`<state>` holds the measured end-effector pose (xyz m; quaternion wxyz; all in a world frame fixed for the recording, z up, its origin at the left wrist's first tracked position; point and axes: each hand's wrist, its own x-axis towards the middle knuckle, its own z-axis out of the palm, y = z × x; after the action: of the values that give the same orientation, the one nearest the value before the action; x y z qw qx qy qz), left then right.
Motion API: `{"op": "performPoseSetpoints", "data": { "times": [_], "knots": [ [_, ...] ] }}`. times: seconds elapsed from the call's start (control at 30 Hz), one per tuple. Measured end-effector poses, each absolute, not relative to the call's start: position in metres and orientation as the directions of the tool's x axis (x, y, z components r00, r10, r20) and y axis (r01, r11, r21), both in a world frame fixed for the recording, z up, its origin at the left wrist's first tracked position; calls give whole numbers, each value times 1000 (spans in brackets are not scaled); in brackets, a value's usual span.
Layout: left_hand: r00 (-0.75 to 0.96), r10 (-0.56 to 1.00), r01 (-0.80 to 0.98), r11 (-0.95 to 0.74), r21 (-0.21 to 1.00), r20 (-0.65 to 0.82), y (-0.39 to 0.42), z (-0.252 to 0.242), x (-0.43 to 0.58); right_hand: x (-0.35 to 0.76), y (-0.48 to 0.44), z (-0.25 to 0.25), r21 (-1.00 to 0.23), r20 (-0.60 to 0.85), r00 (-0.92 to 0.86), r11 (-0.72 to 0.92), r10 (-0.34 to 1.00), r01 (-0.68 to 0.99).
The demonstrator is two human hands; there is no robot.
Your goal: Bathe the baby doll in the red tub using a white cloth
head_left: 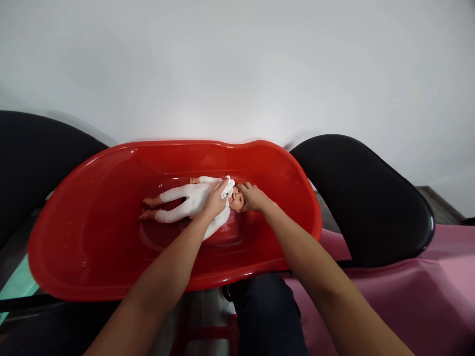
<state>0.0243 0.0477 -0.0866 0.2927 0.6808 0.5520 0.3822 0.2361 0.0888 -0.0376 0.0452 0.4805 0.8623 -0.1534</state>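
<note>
A baby doll (200,195) with a white body lies on its back in a red baby bathtub (92,222), its feet to the left and its head to the right. A small white cloth (229,186) is bunched beside the doll's chin. My left hand (215,199) is closed on this cloth, over the doll's upper chest. Curled around the top of the doll's head is my right hand (256,197), with its fingers on the forehead. Part of the doll's chest and the top of its head are hidden by my hands.
Black chair backs stand on both sides of the tub, one on the left (37,163) and one on the right (363,202). A pink padded surface (389,301) is at lower right. Behind the tub rises a pale wall (237,69). My knee (267,311) is below the near rim.
</note>
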Motion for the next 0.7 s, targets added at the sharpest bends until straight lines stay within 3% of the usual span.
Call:
{"op": "performPoseSetpoints", "data": {
  "times": [0.1,0.3,0.5,0.63,0.7],
  "knots": [
    [105,976,561,-216,799,191,47,-82,29,236,88,-37,-222,-231,-527,483,818,847],
    [91,995,837,-59,543,-32,48,-79,29,236,92,-43,-230,-179,-582,541,793,809],
    [55,997,640,-76,764,53,54,-76,21,236,91,-41,-218,-202,-564,525,801,823],
    [-196,971,491,-27,871,141,63,-70,16,239,90,-39,-233,-222,-533,487,816,842],
    [-364,922,330,-1,944,129,67,-67,16,238,89,-37,-231,-249,-509,460,824,858]
  ]
}}
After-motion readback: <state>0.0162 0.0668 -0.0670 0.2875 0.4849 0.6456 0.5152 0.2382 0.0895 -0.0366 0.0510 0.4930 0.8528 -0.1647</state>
